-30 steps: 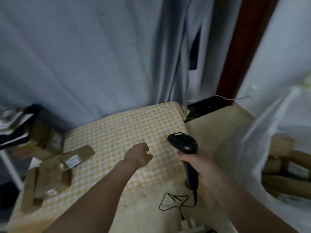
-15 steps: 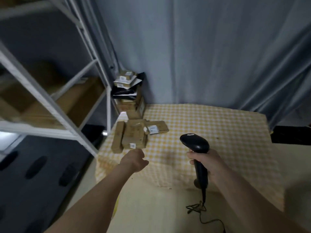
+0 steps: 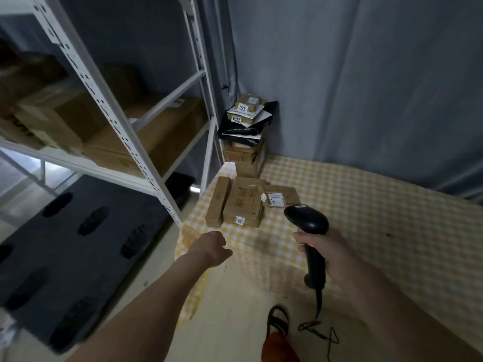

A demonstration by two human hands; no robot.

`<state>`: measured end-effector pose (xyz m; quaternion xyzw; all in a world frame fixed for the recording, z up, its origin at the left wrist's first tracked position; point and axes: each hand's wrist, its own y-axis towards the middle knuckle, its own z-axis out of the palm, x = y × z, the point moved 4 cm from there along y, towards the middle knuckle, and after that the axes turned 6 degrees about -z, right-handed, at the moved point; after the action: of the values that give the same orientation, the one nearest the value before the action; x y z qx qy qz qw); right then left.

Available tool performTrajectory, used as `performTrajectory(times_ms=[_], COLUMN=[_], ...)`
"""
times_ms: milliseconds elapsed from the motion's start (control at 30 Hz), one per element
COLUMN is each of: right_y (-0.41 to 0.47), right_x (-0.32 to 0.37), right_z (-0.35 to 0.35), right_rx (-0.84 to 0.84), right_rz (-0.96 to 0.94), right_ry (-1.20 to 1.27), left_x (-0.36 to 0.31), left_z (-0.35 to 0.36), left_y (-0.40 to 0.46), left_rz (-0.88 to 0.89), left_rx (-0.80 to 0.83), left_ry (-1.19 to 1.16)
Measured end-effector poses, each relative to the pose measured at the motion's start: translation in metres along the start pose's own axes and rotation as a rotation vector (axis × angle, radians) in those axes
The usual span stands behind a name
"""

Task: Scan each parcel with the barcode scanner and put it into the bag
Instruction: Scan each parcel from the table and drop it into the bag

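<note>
We hold the barcode scanner (image 3: 307, 221) upright in our right hand (image 3: 325, 250), fingers wrapped round its handle, its head turned toward the parcels and its cord (image 3: 320, 327) trailing down to the floor. Our left hand (image 3: 211, 246) reaches out empty, fingers loosely curled and grasping nothing, just short of the near corner of the table (image 3: 366, 205) with its yellow checked cloth. The parcels lie flat there in a small group: a long narrow box (image 3: 218, 202) on the left, a broad flat box (image 3: 244, 202) touching it and resting on another, and a labelled parcel (image 3: 281, 195) just beside those on the right. Behind them a stack of parcels (image 3: 245, 134) rises against the curtain, with a black mailer sandwiched among the cartons. We judge these brown cartons to be light, stiff and not slippery, so one hand should manage each; the sensible hold is across the short sides or by an overhanging edge, keeping the white label uncovered for the scanner. The black mailer looks soft and likely to sag. The tall stack seems uneven, so taking from its top would be safest. The bag is not in view here, and we cannot tell what it holds. The metal shelving (image 3: 125, 131) on the left carries larger cartons.
</note>
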<state>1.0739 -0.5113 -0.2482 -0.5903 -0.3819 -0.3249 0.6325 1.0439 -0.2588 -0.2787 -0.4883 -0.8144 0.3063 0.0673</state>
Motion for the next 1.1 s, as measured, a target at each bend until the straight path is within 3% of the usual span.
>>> performTrajectory(times_ms=[333,600,800,1100], right_y=[0.114,0.219,0.274,0.315], right_x=[0.032,0.046,0.028,-0.035], right_z=[-0.022,-0.037,-0.031,-0.018], right_rx=[-0.074,-0.081,-0.105,-0.224], right_rz=[0.077,0.132,0.21,0.343], right_ry=[0.052,0.024,0.151,0.362], left_x=[-0.09,-0.152,-0.163,-0.183], left_z=[-0.047,-0.032,-0.007,0.045], left_y=[0.12,0.225,0.281,0.37], left_rz=[0.049,0.052,0.043,0.169], left_rx=[0.034,0.11,0.102,0.066], left_ry=[0.047,0.093,0.138,0.208])
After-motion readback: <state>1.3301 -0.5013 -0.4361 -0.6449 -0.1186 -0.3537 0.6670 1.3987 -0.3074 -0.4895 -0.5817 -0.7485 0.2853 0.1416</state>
